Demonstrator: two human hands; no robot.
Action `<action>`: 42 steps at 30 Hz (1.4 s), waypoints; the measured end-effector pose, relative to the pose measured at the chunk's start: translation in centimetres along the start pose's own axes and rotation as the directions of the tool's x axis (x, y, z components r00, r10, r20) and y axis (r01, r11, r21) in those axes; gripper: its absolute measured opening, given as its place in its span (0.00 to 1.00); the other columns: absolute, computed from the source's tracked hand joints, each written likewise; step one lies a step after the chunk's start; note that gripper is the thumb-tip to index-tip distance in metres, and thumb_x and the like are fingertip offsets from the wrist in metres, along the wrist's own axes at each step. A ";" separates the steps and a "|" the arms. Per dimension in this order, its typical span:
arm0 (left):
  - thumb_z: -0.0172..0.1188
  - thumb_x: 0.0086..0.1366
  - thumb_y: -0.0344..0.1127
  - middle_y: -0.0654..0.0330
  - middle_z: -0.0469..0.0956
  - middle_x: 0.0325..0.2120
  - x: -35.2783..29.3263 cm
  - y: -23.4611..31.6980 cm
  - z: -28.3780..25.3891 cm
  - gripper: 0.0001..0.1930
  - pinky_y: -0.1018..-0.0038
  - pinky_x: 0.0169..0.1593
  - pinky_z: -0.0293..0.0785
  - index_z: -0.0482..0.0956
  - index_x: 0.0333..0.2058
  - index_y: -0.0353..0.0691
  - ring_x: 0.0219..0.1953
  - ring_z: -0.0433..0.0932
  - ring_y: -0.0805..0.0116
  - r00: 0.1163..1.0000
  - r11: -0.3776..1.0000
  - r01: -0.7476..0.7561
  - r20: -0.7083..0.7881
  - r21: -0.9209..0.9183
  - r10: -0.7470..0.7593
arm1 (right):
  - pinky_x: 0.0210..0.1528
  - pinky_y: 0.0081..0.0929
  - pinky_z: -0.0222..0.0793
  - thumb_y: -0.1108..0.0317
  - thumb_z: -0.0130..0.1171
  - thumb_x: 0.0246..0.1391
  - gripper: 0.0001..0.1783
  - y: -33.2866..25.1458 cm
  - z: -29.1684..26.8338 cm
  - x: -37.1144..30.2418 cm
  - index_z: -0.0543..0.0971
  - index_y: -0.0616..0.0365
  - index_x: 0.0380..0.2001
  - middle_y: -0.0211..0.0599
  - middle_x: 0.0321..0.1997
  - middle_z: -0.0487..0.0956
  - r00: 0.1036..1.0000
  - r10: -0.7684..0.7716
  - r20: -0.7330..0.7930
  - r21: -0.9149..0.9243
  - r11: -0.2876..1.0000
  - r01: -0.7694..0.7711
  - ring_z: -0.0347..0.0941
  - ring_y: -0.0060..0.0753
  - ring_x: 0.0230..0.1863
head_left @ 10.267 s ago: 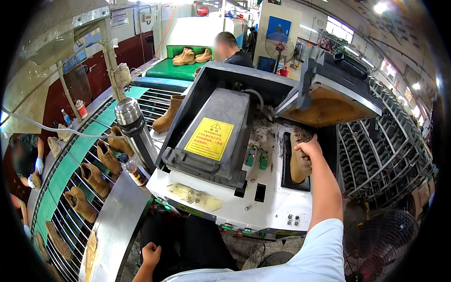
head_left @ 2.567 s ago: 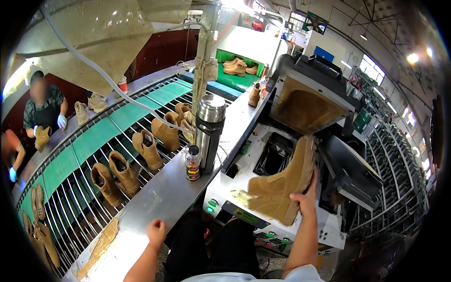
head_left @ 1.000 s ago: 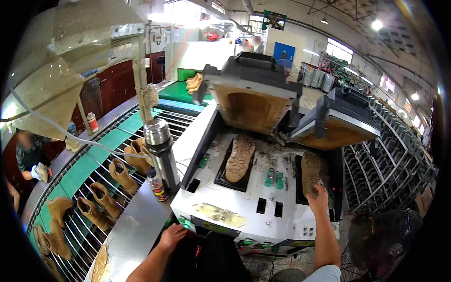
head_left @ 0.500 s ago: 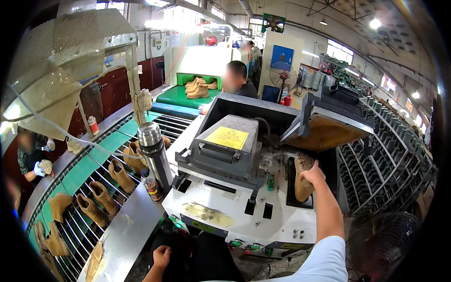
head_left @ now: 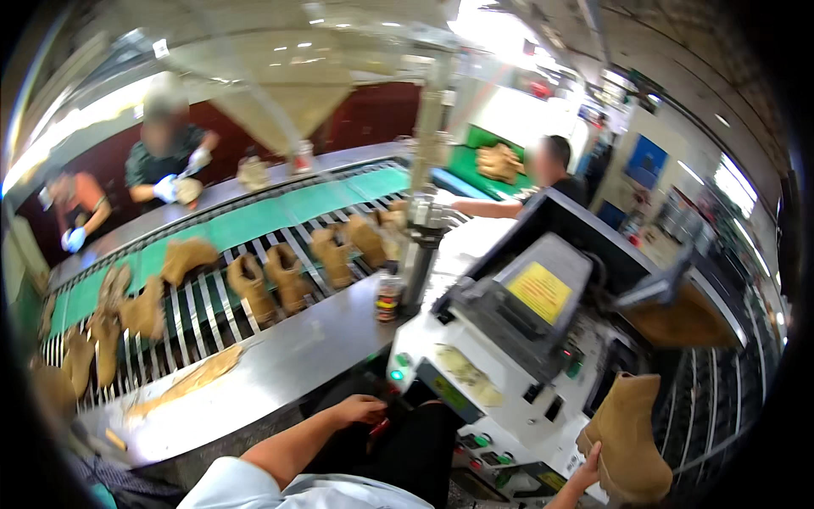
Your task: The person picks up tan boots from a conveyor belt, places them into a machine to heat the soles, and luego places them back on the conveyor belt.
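Note:
My right hand (head_left: 588, 467) grips a tan ankle boot (head_left: 632, 433) by its lower part, lifted above the front right of a white pressing machine (head_left: 509, 417). The machine's right station stands open, its hinged lid (head_left: 678, 318) raised beyond the boot. The lid on its left station (head_left: 543, 293) is down and carries a yellow label. My left hand (head_left: 363, 410) is curled closed over my lap, beside something small and red; whatever its fingers may hold is hidden.
Several tan boots (head_left: 288, 276) stand on a roller conveyor (head_left: 199, 327) at left. A steel ledge (head_left: 292, 339) bears a bottle (head_left: 387, 295) and a brown sheet (head_left: 191, 382). Co-workers (head_left: 165, 157) work beyond the conveyor; another person (head_left: 555, 174) sits behind the machine. Racks (head_left: 721, 386) stand at right.
My right hand has lifted the boot out of the open station toward me. The view has swung left, showing more of the conveyor. My left hand stays curled near my lap.

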State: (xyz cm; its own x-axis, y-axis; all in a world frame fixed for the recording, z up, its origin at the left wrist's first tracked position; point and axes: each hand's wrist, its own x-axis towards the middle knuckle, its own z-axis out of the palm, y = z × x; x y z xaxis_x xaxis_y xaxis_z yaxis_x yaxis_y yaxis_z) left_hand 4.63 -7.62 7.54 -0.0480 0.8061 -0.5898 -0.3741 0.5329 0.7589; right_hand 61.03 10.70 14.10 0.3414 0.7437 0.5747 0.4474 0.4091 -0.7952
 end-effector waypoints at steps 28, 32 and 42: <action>0.69 0.51 0.32 0.56 0.78 0.44 -16.6 -0.1 -39.4 0.31 0.70 0.50 0.72 0.67 0.53 0.33 0.47 0.76 0.65 0.082 0.694 -0.662 -0.894 0.282 0.441 | 0.35 0.19 0.72 0.64 0.61 0.53 0.12 -34.6 39.2 -33.8 0.80 0.60 0.38 0.34 0.29 0.82 -0.317 -0.174 0.932 0.165 0.985 -0.055 0.76 0.20 0.27; 0.73 0.45 0.39 0.50 0.73 0.52 -13.1 0.5 -38.0 0.43 0.68 0.56 0.68 0.62 0.59 0.34 0.54 0.73 0.56 -0.114 0.746 -0.392 -0.833 0.539 0.542 | 0.36 0.27 0.73 0.59 0.59 0.53 0.13 -38.5 47.4 -41.3 0.79 0.56 0.35 0.40 0.31 0.82 -0.321 -0.281 0.904 0.309 0.950 0.040 0.79 0.35 0.32; 0.66 0.52 0.27 0.58 0.76 0.44 -20.2 -1.4 -51.7 0.31 0.70 0.50 0.74 0.69 0.56 0.36 0.46 0.75 0.67 0.492 0.775 -0.612 -0.690 0.160 0.531 | 0.19 0.38 0.68 0.59 0.61 0.46 0.11 -37.0 56.6 -51.5 0.72 0.48 0.17 0.32 0.12 0.72 -0.160 -0.662 0.733 0.671 0.662 0.333 0.71 0.42 0.15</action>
State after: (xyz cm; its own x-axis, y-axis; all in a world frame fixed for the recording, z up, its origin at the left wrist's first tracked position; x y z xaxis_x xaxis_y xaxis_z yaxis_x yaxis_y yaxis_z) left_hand -41.75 -37.92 4.15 -0.8616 0.5016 -0.0779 -0.1125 -0.0390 0.9929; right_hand -19.88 -12.85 2.96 -0.9561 -0.0023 0.2929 -0.1445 0.8734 -0.4650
